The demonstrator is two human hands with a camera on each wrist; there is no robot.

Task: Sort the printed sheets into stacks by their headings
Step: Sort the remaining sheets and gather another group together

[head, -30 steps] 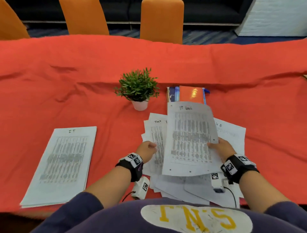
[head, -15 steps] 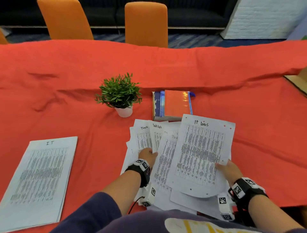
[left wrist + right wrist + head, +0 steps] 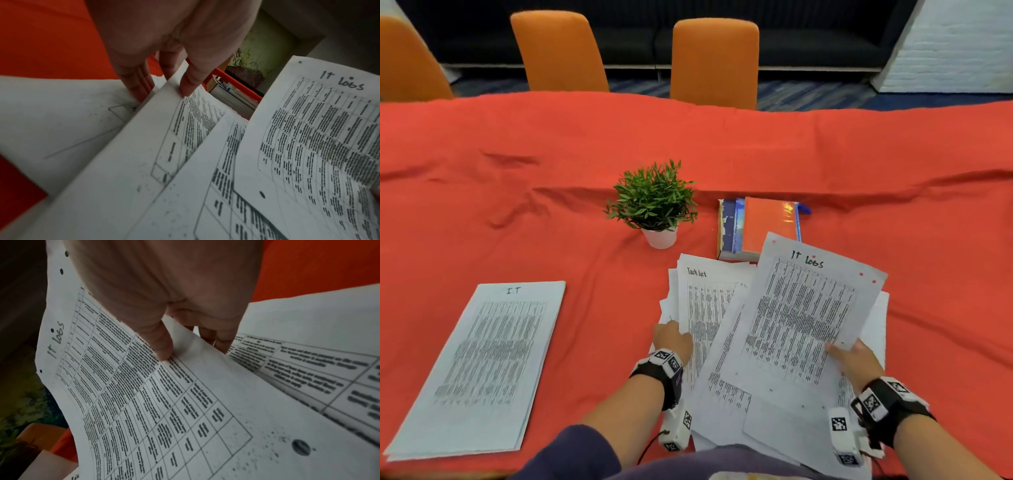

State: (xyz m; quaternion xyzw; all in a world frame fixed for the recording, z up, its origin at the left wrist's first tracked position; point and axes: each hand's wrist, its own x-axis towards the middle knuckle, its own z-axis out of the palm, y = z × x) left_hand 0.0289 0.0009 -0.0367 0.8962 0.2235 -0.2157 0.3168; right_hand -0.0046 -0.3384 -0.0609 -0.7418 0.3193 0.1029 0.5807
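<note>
An "IT logs" sheet is pinched at its edge by the right hand, lifted over the loose pile. A "Task list" sheet in that pile is pinched by the left hand. An "I.T" stack lies well apart on the red cloth.

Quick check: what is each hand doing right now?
Left hand: pinches the edge of the Task List sheet.
Right hand: pinches the IT logs sheet.

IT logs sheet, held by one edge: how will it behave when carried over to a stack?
Likely floppy: the IT logs sheet already curves in the right wrist view, pinched only by the right hand. Probably very light, so it may flutter. It could slide once laid on the loose pile.
</note>
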